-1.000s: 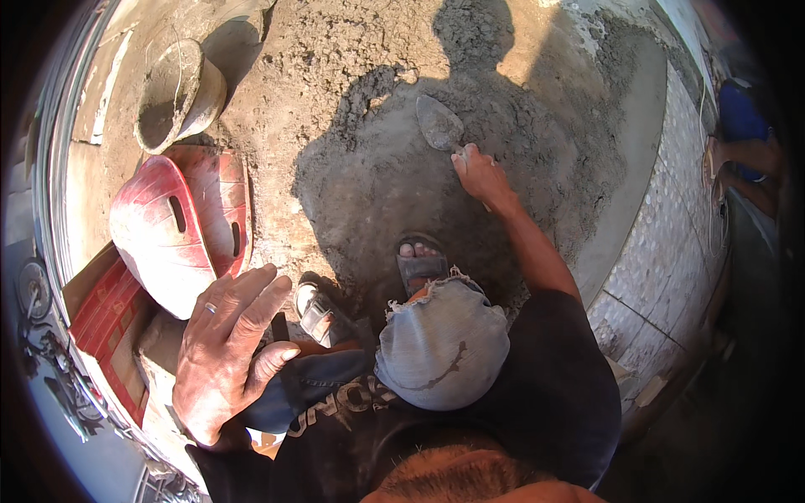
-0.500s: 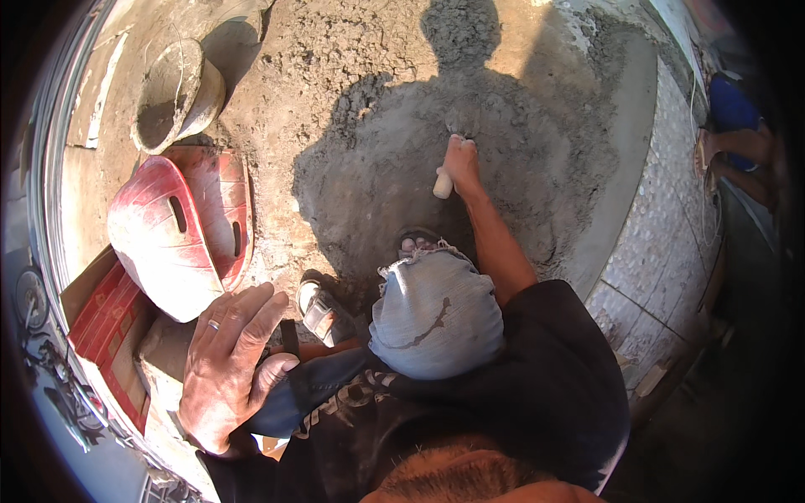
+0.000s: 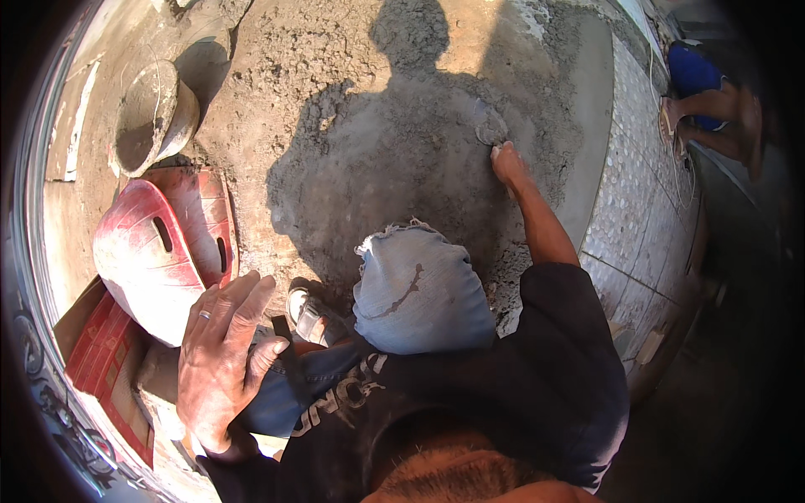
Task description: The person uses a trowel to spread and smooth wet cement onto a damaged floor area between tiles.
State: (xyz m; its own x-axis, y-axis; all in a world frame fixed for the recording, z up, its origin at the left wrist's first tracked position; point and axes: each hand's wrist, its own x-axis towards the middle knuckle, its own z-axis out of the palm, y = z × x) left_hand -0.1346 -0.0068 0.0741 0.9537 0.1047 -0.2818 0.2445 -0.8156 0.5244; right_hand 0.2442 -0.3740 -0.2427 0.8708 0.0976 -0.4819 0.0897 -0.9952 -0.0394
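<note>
My right hand [image 3: 510, 165] is closed round the handle of a trowel, arm stretched forward. The trowel's blade [image 3: 491, 128] rests on the wet grey mortar [image 3: 402, 159] spread over the floor, partly in my shadow. The handle is hidden inside my fist. My left hand [image 3: 222, 360] holds nothing; its fingers are stretched, slightly apart, with a ring on one of them. It hovers over my left thigh, next to the red and white plastic carrying pans [image 3: 151, 251], which have slotted grips.
A mortar-crusted bucket [image 3: 172, 126] with a wire handle stands at the far left. Below the pans sits a red cardboard box [image 3: 105, 360]. Pebble-patterned tiles [image 3: 633, 180] border the mortar on the right. Another person's legs [image 3: 713, 105] and blue shorts show at the far right.
My right hand has moved right with the trowel, whose blade now shows plainly on the mortar. The view has shifted slightly, and my left hand keeps its stretched pose.
</note>
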